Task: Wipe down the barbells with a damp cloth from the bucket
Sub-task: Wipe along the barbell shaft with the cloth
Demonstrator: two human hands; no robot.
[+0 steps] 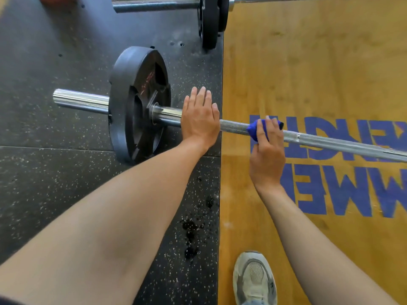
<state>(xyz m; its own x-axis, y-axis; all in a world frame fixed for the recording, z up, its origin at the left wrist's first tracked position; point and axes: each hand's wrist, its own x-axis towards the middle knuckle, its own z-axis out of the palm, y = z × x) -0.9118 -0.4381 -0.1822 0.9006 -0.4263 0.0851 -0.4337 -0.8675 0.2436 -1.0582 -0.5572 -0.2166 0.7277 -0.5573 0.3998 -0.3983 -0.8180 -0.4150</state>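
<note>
Blue cloth (255, 130) pinched round the bar (330, 143) in our right hand (266, 155), left hand (199, 116) flat, fingers together, steadying it: we judge wiping underway, next sliding rightward along the knurl.

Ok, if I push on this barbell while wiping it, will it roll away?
Probably yes: the barbell rests on a round weight plate, so it should roll easily. The left hand lying flat on it likely steadies it. It is likely heavy, being steel.
</note>
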